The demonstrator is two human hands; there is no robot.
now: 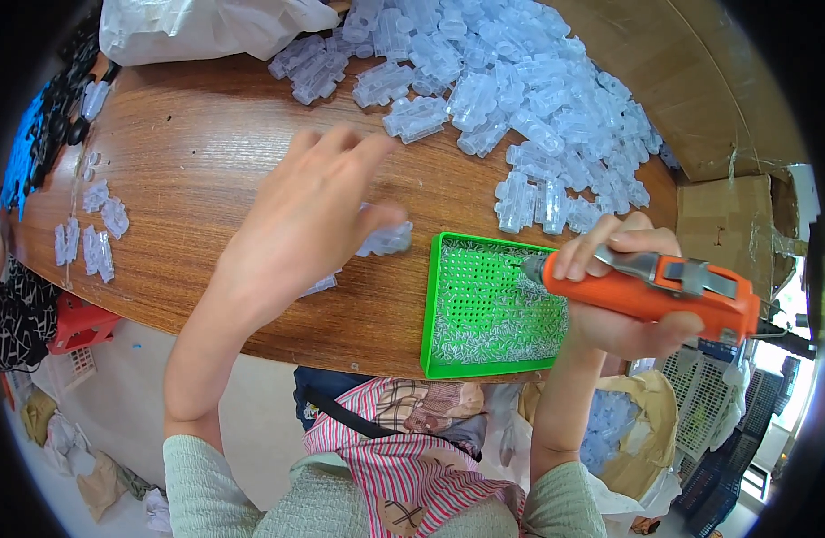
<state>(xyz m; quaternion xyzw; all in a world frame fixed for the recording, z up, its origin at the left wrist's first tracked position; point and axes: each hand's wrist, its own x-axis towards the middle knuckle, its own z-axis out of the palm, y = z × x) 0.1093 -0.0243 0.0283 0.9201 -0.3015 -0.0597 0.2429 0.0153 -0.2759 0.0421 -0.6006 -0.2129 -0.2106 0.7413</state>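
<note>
Striped apron (403,471) nearest; beyond, the right hand (628,240) grips an orange driver (610,291) lying left-right, tip leftward over the green tray (428,314). The loosely open left hand (314,202) is nearer the clear part (390,239), just nearside of its thumb.

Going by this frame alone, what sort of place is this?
Most likely a small assembly workshop: an orange driver-like tool held over a green tray of tiny metal pieces, near a big heap of similar-looking clear plastic parts.
</note>
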